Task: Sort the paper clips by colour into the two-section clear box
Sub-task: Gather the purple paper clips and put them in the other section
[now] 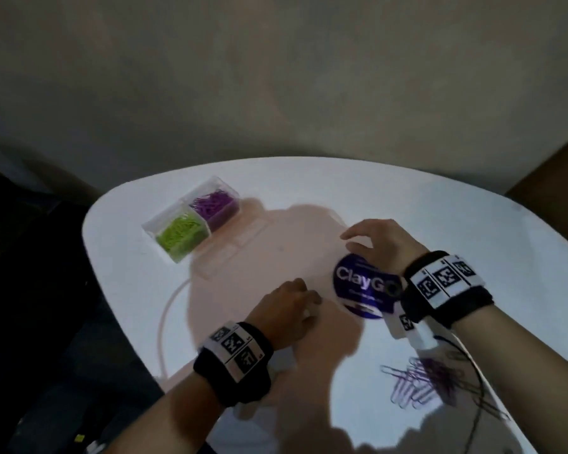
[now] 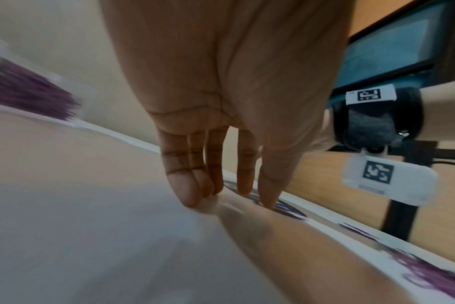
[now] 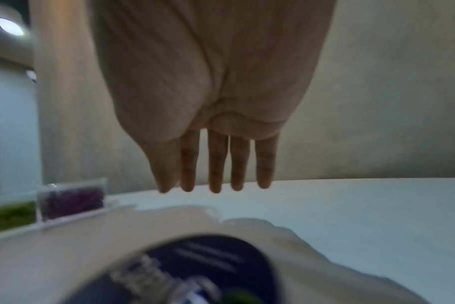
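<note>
Purple paper clips (image 1: 420,381) loose on white worktop (image 1: 473,231), near side of right hand (image 1: 379,244), close to body. Clear box (image 1: 191,221) well apart, far-left of left hand (image 1: 289,301): green clips (image 1: 181,232) in nearer section, purple clips (image 1: 214,203) in farther one. No green seen loose on worktop.

Right hand above round dark-blue sticker (image 1: 363,285), fingers (image 3: 216,164) straight and spread, tips clear of surface, nothing held. Left hand just left of sticker, fingers (image 2: 185,185) extended downward with tips touching worktop; thumb close to index tip. Whether a clip sits pinched between them: cannot tell, both views blurred.

Step judged: late in sorting, both sections well filled, only purple pile outstanding. Neither hand over pile at present.

Next move calls for: reach back toward pile beside right wrist, fine pinch on one clip or small cluster (clips overlap, likely to snag and lift together), carry across to farther section of box, release over purple only. Risk noted: thin black cable (image 1: 473,381) lying across pile, may catch.
</note>
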Available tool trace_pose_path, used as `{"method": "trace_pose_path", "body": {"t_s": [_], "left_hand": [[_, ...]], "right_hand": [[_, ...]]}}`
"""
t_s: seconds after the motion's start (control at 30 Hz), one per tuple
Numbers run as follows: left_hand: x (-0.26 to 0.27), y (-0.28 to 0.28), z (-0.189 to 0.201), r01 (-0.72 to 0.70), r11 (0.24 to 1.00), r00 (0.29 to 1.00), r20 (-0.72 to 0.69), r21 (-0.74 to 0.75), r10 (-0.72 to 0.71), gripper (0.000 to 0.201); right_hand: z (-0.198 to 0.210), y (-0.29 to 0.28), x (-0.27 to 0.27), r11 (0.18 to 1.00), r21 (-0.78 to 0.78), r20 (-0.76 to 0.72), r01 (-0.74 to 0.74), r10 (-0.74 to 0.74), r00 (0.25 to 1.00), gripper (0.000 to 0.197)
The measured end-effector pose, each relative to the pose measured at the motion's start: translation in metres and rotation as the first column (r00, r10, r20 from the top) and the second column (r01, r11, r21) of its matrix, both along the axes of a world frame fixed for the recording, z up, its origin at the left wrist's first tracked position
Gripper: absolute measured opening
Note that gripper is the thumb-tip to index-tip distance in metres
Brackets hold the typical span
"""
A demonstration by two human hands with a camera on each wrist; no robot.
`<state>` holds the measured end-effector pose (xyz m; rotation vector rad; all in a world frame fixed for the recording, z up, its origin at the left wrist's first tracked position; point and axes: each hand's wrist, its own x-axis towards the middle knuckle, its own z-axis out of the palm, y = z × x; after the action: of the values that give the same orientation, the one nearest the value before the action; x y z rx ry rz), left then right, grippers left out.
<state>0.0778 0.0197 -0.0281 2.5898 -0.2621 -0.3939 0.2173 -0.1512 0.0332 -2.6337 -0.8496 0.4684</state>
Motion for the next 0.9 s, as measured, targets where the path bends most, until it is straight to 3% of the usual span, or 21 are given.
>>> {"method": "trace_pose_path", "body": {"t_s": [0.1,0.17,0.27,0.33,0.5,0.57,0.67,0.73,0.83,0.9], "left_hand": [[0.007,-0.047,-0.008,0.057,0.998,0.998,-0.015,-0.027,-0.057,0.043],[0.017,-0.077,-0.013,0.086,0.996,0.996,-0.026,-0.028,-0.086,0.043],[0.026,-0.114,-0.006,0.142,0.987,0.989,-0.054,0.073,-0.138,0.040],[0.020,-0.131,0.002,0.184,0.974,0.982,-0.060,0.134,-0.178,0.049],[-0.034,-0.162,0.005,0.289,0.948,0.954,-0.124,0.133,-0.274,0.068],[-0.043,-0.176,0.004,0.253,0.962,0.965,-0.093,0.103,-0.244,0.060],[-0.019,-0.198,0.005,0.136,0.987,0.988,0.064,0.083,-0.141,0.039],[0.017,-0.214,-0.003,0.157,0.983,0.975,0.143,0.096,-0.169,0.040],[0.063,-0.234,-0.027,0.348,0.916,0.875,0.282,0.198,-0.393,0.051],[0.083,-0.245,-0.047,0.441,0.855,0.819,0.267,0.273,-0.508,0.058]], "right_hand": [[-0.022,-0.080,-0.018,0.952,-0.299,-0.107,0.061,-0.097,0.989,0.055],[-0.037,-0.113,-0.036,0.924,-0.375,-0.155,0.082,-0.150,0.976,0.064],[-0.050,-0.147,-0.067,0.933,-0.339,-0.200,0.120,-0.196,0.960,0.062],[-0.050,-0.167,-0.088,0.958,-0.268,-0.201,0.101,-0.158,0.967,0.057],[-0.046,-0.214,-0.137,0.987,-0.079,-0.219,0.138,-0.152,0.964,0.044],[-0.047,-0.228,-0.153,0.985,-0.012,-0.221,0.173,-0.172,0.960,0.045],[-0.044,-0.249,-0.170,0.932,0.077,-0.101,0.354,-0.346,0.933,0.031],[-0.038,-0.259,-0.181,0.911,-0.005,-0.124,0.413,-0.410,0.903,0.027],[-0.038,-0.264,-0.196,0.950,-0.184,-0.305,0.253,-0.300,0.904,0.027],[-0.043,-0.263,-0.199,0.957,-0.196,-0.315,0.212,-0.266,0.911,0.015]]}}
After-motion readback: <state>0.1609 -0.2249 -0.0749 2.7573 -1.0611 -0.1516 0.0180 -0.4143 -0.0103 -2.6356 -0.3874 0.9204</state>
